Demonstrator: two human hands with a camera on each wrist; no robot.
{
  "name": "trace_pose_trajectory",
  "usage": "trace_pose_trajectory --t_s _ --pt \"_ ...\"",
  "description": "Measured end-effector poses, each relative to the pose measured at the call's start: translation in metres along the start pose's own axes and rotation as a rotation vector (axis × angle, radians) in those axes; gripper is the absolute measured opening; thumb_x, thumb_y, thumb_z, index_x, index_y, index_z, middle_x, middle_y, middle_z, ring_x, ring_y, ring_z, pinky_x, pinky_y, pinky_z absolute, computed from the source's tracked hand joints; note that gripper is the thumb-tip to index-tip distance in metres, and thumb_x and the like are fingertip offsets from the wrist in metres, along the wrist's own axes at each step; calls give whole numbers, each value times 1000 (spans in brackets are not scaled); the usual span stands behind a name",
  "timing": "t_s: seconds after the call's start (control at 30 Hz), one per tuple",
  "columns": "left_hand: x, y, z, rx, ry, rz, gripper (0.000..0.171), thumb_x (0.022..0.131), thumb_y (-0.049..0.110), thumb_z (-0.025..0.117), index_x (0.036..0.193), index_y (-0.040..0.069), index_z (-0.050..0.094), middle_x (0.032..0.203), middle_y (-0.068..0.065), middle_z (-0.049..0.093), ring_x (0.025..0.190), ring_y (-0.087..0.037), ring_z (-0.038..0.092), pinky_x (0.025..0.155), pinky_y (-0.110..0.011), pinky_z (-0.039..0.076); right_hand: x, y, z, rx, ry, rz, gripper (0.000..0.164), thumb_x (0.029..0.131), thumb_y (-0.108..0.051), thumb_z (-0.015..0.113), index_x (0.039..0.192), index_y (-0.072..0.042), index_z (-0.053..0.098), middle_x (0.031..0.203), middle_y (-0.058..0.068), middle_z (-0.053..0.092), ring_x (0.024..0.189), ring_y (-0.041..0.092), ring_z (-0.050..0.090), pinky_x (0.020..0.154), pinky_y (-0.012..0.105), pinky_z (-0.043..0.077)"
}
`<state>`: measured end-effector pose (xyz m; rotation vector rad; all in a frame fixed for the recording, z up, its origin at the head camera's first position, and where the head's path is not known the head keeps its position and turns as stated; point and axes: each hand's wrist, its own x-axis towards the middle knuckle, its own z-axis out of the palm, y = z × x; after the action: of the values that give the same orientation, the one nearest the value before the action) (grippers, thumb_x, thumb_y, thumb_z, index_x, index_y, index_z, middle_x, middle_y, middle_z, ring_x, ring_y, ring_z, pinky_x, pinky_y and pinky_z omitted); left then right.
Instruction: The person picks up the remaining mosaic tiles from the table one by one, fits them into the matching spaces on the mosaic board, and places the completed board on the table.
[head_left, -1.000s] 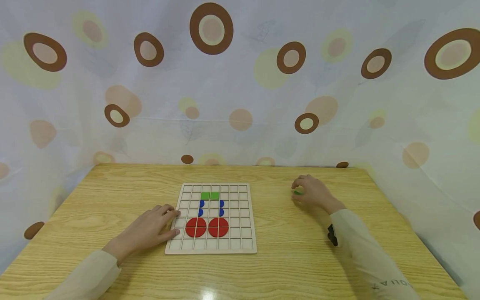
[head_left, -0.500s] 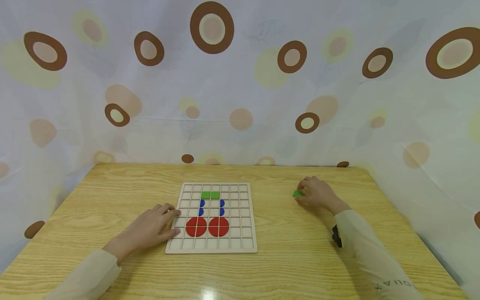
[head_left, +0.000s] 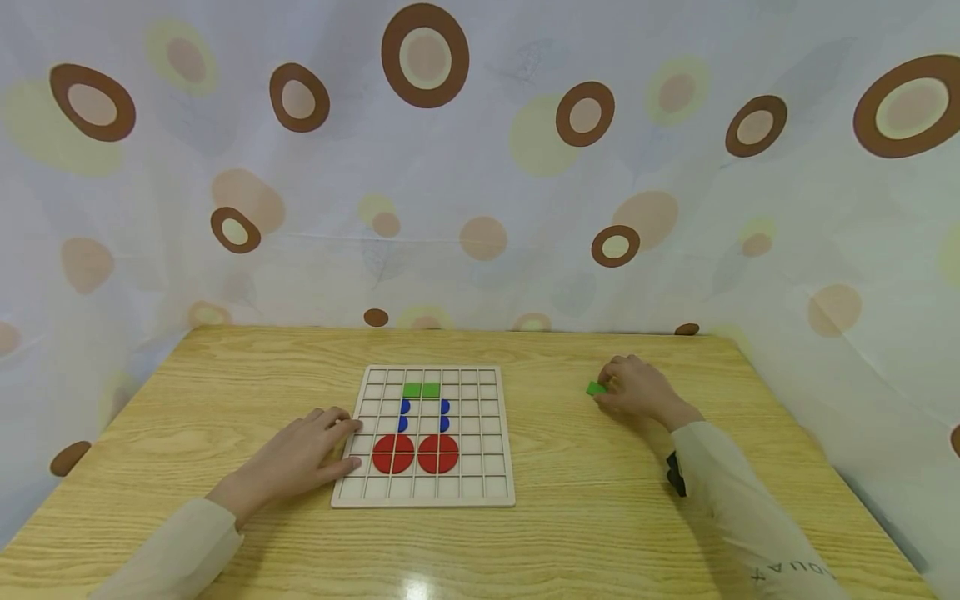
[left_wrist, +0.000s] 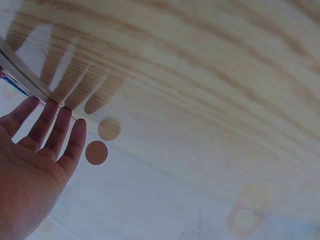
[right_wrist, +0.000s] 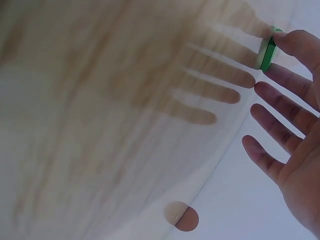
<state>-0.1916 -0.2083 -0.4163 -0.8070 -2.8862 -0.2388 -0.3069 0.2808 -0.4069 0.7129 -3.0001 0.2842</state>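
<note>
A white grid board (head_left: 480, 483) lies on the table with two green squares (head_left: 422, 390), several small blue half-round pieces (head_left: 445, 407) and several red quarter-round pieces (head_left: 393, 454) that form two discs. At its left edge rests my left hand (head_left: 296, 454), fingertips and thumb touching the rim; the left wrist view shows these fingers (left_wrist: 57, 132) fairly straight. Right of the board, my right hand (head_left: 637, 389) pinches a green square tile (head_left: 595, 388) between thumb and index finger. The right wrist view shows that tile (right_wrist: 269, 54) edge-on, other fingers spread. Whether it touches the table I cannot tell.
The wood-grain table (head_left: 570, 517) reaches back to a patterned curtain (head_left: 480, 167) that also hangs along both sides. A black object (head_left: 676, 475) shows at the right sleeve's cuff.
My right hand has moved a little to the right, and more of the green tile shows at its fingertips. My left hand and the board stay put.
</note>
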Motion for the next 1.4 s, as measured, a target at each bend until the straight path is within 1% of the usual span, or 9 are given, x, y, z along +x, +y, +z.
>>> trace_pose_trajectory --t_s 0.2,0.37,0.67,0.93,1.07,1.2,1.4 --pt "-1 0 -1 3 -5 -4 48 86 44 58 122 12 56 120 -6 53 107 -25 53 85 -47 47 0 0 -2 15 -3 -15 20 81 -28 69 90 -11 67 94 7 60 86 27 53 72 45 46" --pt "-1 0 -1 -2 -13 -14 49 86 45 57 123 12 56 121 -7 53 109 -26 52 87 -47 46 2 1 -1 47 -15 -17 19 81 -27 68 91 -10 66 97 9 60 89 29 52 75 46 46" --pt "0 0 0 1 -22 -20 50 86 45 57 124 12 55 121 -6 53 108 -26 52 88 -47 46 3 1 0 85 -30 1 20 81 -26 68 92 -10 65 99 9 59 93 30 51 78 48 45" --pt "0 -2 2 2 -2 -9 50 86 45 58 123 12 56 120 -5 53 107 -26 53 86 -47 46 4 2 1 71 -14 -3 21 80 -25 69 93 -9 64 99 8 59 93 30 52 78 49 46" --pt "0 -2 2 4 12 -4 50 86 45 58 123 12 56 120 -5 53 106 -24 53 85 -46 47 5 -1 0 62 -5 -11 21 80 -25 69 93 -9 63 102 10 59 95 32 53 79 50 45" --pt "1 -2 2 7 3 -8 50 86 46 57 123 12 56 120 -5 53 106 -24 52 85 -46 46 7 -6 -2 64 1 -21 20 80 -25 69 92 -10 63 103 10 59 96 33 53 79 50 45" --pt "0 -2 2 7 -15 -11 51 87 47 56 124 12 55 120 -5 52 107 -25 52 87 -46 46 12 -12 -1 49 13 -46 19 79 -26 69 90 -12 63 102 8 60 96 31 54 78 48 46"
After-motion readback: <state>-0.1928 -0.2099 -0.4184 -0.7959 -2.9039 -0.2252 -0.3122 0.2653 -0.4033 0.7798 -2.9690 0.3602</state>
